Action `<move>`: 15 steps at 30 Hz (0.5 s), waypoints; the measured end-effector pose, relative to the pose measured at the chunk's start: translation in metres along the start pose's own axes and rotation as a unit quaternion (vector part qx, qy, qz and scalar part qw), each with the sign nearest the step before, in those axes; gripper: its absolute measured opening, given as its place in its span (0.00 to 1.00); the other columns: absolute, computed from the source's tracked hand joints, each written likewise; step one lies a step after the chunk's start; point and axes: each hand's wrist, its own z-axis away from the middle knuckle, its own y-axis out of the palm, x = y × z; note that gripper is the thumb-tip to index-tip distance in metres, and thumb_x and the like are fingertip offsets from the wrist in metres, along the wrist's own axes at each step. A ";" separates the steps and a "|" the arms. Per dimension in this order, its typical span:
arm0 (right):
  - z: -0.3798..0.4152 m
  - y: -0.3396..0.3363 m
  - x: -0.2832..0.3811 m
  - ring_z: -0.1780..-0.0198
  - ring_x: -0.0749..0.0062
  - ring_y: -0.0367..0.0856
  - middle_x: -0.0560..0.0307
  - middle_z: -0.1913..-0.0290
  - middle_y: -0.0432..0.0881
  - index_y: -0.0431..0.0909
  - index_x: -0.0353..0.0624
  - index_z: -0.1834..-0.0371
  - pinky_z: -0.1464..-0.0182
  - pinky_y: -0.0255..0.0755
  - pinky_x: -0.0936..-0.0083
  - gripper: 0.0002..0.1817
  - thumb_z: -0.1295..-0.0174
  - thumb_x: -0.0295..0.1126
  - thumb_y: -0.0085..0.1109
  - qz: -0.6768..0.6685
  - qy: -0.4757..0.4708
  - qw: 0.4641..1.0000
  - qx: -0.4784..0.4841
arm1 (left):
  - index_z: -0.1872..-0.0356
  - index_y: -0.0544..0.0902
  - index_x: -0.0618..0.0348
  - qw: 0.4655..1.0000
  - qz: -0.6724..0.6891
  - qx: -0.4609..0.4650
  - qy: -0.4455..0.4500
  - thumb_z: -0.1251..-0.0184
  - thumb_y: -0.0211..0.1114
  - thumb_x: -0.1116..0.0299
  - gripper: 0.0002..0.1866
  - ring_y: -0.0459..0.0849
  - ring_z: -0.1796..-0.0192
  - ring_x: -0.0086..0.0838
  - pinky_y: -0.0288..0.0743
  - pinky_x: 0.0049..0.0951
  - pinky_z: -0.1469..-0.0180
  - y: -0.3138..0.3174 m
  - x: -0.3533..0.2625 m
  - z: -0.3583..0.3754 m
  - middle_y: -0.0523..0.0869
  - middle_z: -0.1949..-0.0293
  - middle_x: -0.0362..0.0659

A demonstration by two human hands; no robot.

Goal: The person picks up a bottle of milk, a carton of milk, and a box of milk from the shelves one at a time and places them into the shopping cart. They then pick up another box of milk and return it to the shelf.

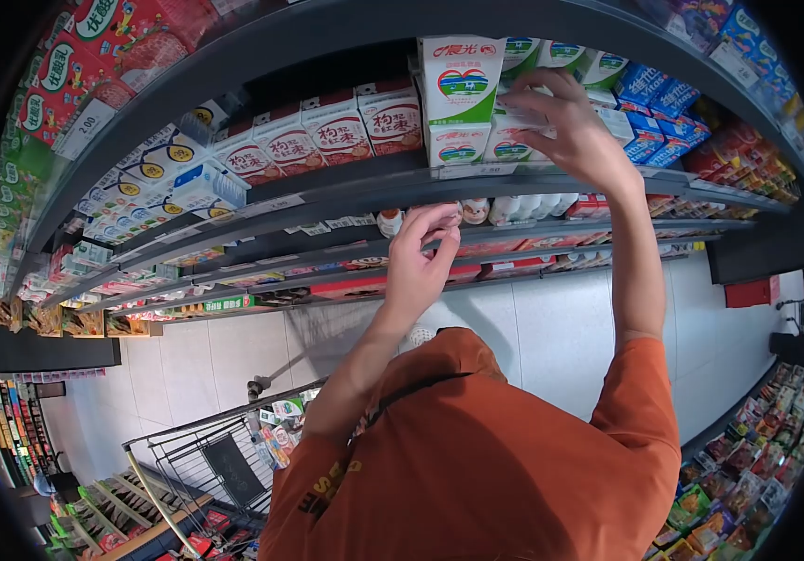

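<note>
My right hand reaches into the shelf over white, green and red milk cartons, its fingers bent and apart. Whether the fingertips touch a carton cannot be made out. Just left of it, one milk carton with a heart-shaped picture stands on top of another carton in the front row. Lower down, my left hand hangs in front of the shelf edge. Its fingers are loosely curled, with a gap to the thumb and nothing visible in them.
Red and white drink cartons fill the shelf to the left, blue packs to the right. Small bottles line the shelf below. A wire shopping cart holding goods stands behind my left arm. Snack packs are at the lower right.
</note>
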 end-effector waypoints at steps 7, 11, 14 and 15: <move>0.028 -0.030 -0.017 0.39 0.49 0.69 0.49 0.42 0.75 0.78 0.42 0.45 0.36 0.66 0.59 0.29 0.54 0.27 0.74 0.027 0.130 0.990 0.039 | 0.48 0.81 0.66 0.999 0.006 0.011 -0.031 0.33 0.62 0.78 0.13 0.84 0.51 0.28 0.79 0.24 0.51 -0.002 0.002 0.005 0.81 0.50 0.47; 0.029 -0.028 -0.017 0.38 0.50 0.69 0.48 0.41 0.74 0.75 0.41 0.43 0.35 0.65 0.59 0.30 0.53 0.26 0.73 0.030 0.127 0.991 0.031 | 0.48 0.81 0.66 0.998 0.009 0.036 -0.049 0.32 0.62 0.77 0.13 0.84 0.52 0.28 0.78 0.23 0.53 0.001 0.007 0.007 0.82 0.51 0.47; 0.025 -0.029 -0.019 0.37 0.51 0.70 0.49 0.40 0.74 0.74 0.41 0.43 0.35 0.66 0.61 0.31 0.53 0.26 0.73 0.039 0.154 0.986 0.058 | 0.48 0.81 0.66 0.997 -0.004 0.061 -0.048 0.32 0.62 0.77 0.13 0.84 0.54 0.26 0.77 0.23 0.54 0.003 0.009 0.008 0.82 0.52 0.47; 0.022 -0.029 -0.021 0.38 0.51 0.71 0.49 0.41 0.75 0.74 0.40 0.44 0.36 0.66 0.62 0.30 0.54 0.26 0.73 0.030 0.164 0.983 0.070 | 0.47 0.80 0.66 0.996 -0.010 0.072 -0.056 0.32 0.62 0.76 0.13 0.84 0.51 0.26 0.77 0.23 0.51 0.002 0.009 0.009 0.82 0.51 0.46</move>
